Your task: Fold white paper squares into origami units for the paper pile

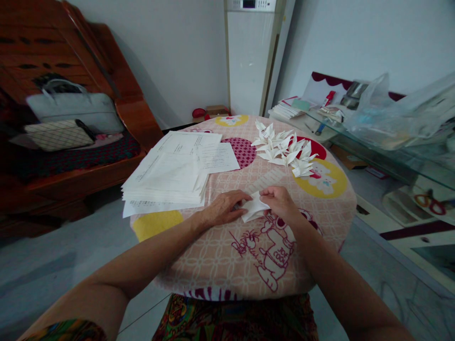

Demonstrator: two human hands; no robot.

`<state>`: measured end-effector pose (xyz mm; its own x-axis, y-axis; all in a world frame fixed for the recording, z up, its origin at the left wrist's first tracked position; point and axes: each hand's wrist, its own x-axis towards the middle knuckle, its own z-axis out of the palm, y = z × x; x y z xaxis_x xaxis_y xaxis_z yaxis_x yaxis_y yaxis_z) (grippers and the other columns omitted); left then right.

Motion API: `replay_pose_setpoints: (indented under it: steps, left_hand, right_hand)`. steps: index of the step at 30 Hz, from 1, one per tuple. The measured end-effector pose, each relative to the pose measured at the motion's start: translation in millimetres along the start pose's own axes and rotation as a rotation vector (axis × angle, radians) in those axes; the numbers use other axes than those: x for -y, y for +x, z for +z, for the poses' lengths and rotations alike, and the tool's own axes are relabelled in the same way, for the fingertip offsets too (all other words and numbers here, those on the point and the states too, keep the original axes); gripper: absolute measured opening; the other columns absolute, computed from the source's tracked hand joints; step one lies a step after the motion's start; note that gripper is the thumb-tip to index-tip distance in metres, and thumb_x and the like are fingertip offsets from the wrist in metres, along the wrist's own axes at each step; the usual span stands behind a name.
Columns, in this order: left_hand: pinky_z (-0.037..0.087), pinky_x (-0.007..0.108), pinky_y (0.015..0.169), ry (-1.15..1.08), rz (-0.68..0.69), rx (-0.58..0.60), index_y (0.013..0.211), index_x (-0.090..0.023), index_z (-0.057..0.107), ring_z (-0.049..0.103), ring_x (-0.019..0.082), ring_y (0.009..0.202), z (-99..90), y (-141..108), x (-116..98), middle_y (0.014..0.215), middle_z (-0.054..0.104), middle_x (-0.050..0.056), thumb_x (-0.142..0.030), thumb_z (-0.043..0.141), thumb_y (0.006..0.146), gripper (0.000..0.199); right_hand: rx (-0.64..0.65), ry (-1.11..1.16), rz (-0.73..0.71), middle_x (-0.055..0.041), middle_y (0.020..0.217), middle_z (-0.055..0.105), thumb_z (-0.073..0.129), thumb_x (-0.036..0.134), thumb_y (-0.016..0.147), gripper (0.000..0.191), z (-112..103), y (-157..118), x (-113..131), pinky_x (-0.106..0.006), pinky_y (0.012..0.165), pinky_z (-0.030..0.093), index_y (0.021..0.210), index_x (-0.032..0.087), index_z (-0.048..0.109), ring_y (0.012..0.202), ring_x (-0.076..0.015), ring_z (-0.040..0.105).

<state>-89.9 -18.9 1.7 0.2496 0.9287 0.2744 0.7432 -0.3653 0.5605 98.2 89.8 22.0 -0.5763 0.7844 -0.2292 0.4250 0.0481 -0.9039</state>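
Observation:
A small piece of folded white paper lies on the patterned tablecloth, between my two hands. My left hand grips its left side, thumb below and fingers above. On the right, my right hand pinches the paper's upper right edge between thumb and fingers. Just beyond the hands lies a faint printed strip. Several folded white paper figures with pointed tips form a heap farther off to the right. A thick stack of printed paper sheets sits to the left of my hands.
The round table stands before my lap. To the right, a glass-topped stand carries a plastic bag and papers, with scissors below. A wooden bench with bags is at left. A white floor-standing unit stands behind.

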Motion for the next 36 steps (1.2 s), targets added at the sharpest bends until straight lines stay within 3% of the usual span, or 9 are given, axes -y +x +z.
replay_pose_setpoints:
  steps: [2, 4, 7, 11, 15, 19, 23, 29, 36]
  left_hand:
    - [0.05, 0.027, 0.072, -0.035, -0.046, -0.036, 0.113, -0.015, 0.06, 0.062, 0.015, 0.078, -2.8, 0, -3, 0.096, 0.067, 0.007, -0.041, 0.049, 0.095, 0.034]
    - [0.048, 0.026, 0.07, -0.081, -0.095, -0.066, 0.106, -0.015, 0.06, 0.062, 0.014, 0.074, -5.8, 1, -7, 0.09, 0.067, 0.006, -0.046, 0.043, 0.097, 0.037]
    - [0.048, 0.026, 0.066, -0.097, -0.162, -0.09, 0.097, -0.015, 0.059, 0.063, 0.015, 0.071, -7.4, 4, -14, 0.083, 0.067, 0.005, -0.056, 0.049, 0.092, 0.043]
    - [0.046, 0.028, 0.063, 0.102, -0.239, -0.115, 0.093, -0.016, 0.058, 0.063, 0.018, 0.068, -0.4, 10, -27, 0.08, 0.067, 0.004, -0.053, 0.067, 0.078, 0.041]
    - [0.04, 0.028, 0.06, 0.234, -0.291, -0.161, 0.084, -0.017, 0.057, 0.059, 0.017, 0.064, 7.0, 14, -36, 0.073, 0.065, 0.004, -0.036, 0.063, 0.08, 0.021]
    - [0.033, 0.027, 0.054, 0.2, -0.392, -0.23, 0.071, -0.018, 0.053, 0.051, 0.014, 0.055, 4.3, 15, -33, 0.06, 0.058, 0.001, -0.03, 0.057, 0.08, 0.016]
    - [0.029, 0.025, 0.052, 0.071, -0.437, -0.314, 0.063, -0.018, 0.049, 0.045, 0.012, 0.054, -3.8, 14, -26, 0.057, 0.051, -0.001, -0.026, 0.054, 0.078, 0.017]
    - [0.023, 0.025, 0.052, -0.047, -0.454, -0.342, 0.054, -0.019, 0.037, 0.034, 0.01, 0.053, -5.5, 14, -20, 0.051, 0.034, -0.005, -0.027, 0.05, 0.075, 0.027]
    - [0.022, 0.026, 0.051, -0.084, -0.505, -0.374, 0.055, -0.019, 0.038, 0.034, 0.01, 0.053, -1.6, 13, -15, 0.051, 0.034, -0.005, -0.023, 0.049, 0.07, 0.02]
  right_hand:
    - [0.017, 0.18, 0.009, -0.0003, 0.062, 0.065, 0.057, 0.026, 0.079, 0.012, 3, -3, 1, -0.022, 0.038, 0.044, 0.084, 0.017, 0.062, 0.047, -0.0153, 0.062]
    - [0.043, 0.325, -0.021, -0.0029, 0.071, 0.069, 0.057, 0.034, 0.083, 0.017, 6, -6, 0, -0.026, 0.05, 0.056, 0.085, 0.017, 0.061, 0.058, -0.0174, 0.067]
    - [0.072, 0.386, -0.093, -0.0061, 0.081, 0.072, 0.055, 0.039, 0.086, 0.021, 8, -10, -6, -0.032, 0.068, 0.061, 0.085, 0.018, 0.06, 0.07, -0.0191, 0.071]
    - [0.087, 0.122, -0.291, -0.0069, 0.089, 0.073, 0.047, 0.026, 0.089, 0.021, 8, -15, -12, -0.031, 0.078, 0.057, 0.088, 0.018, 0.066, 0.083, -0.0195, 0.07]
    - [0.065, -0.3, -0.589, -0.0079, 0.095, 0.074, 0.045, 0.008, 0.082, 0.03, 5, -20, -14, -0.033, 0.085, 0.052, 0.094, 0.016, 0.071, 0.091, -0.0204, 0.068]
    - [0.083, -0.585, -0.813, -0.013, 0.11, 0.071, 0.044, 0.004, 0.083, 0.033, 9, -23, -21, -0.037, 0.095, 0.049, 0.098, 0.014, 0.071, 0.104, -0.0233, 0.064]
    - [0.095, -0.726, -0.876, -0.0153, 0.121, 0.067, 0.044, 0.004, 0.086, 0.034, 13, -24, -26, -0.04, 0.101, 0.047, 0.107, 0.012, 0.069, 0.112, -0.0248, 0.06]
    - [0.113, -0.75, -0.88, -0.0148, 0.108, 0.069, 0.045, 0.003, 0.086, 0.031, 15, -25, -23, -0.04, 0.096, 0.049, 0.103, 0.011, 0.07, 0.105, -0.0247, 0.061]
    - [0.01, -0.747, -0.895, -0.0171, 0.115, 0.066, 0.042, 0.007, 0.092, 0.029, 19, -24, -25, -0.041, 0.096, 0.049, 0.104, 0.01, 0.068, 0.105, -0.0257, 0.058]
